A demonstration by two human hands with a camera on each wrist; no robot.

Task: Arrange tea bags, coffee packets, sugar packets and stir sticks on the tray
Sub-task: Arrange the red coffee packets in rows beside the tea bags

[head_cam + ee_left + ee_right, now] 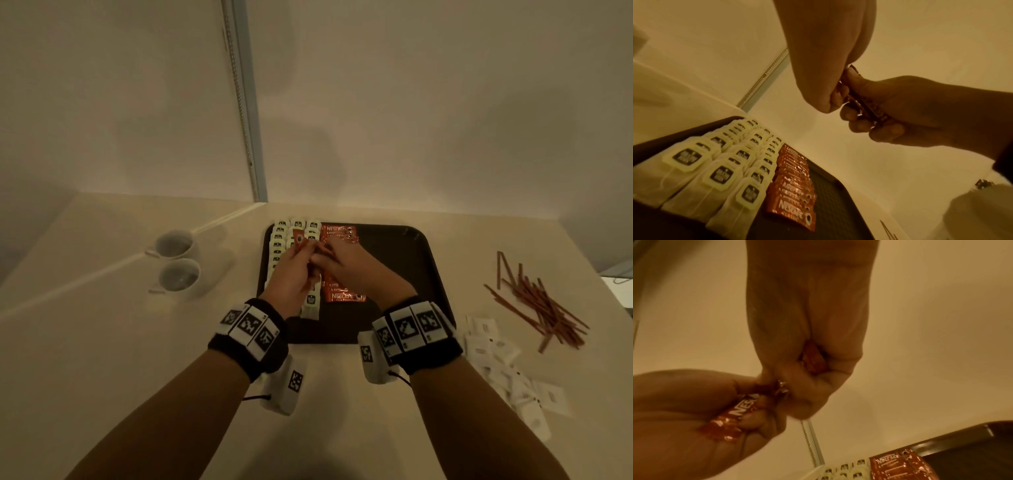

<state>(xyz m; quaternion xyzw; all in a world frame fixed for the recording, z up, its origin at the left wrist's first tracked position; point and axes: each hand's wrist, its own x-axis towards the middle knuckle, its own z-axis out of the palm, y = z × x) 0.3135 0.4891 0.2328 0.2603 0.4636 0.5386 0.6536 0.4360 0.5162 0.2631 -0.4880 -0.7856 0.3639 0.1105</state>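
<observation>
Over the dark tray my two hands meet around a small bunch of red coffee packets. My left hand grips the bunch with curled fingers. At the other end my right hand curls round the packets and pinches one. Rows of white tea bags fill the tray's left side. A column of coffee packets lies beside them. White sugar packets and brown stir sticks lie on the table right of the tray.
Two white cups stand on the table left of the tray. The tray's right half is bare dark surface. A wall and a vertical frame rise right behind the table, and the table's right edge runs just past the stir sticks.
</observation>
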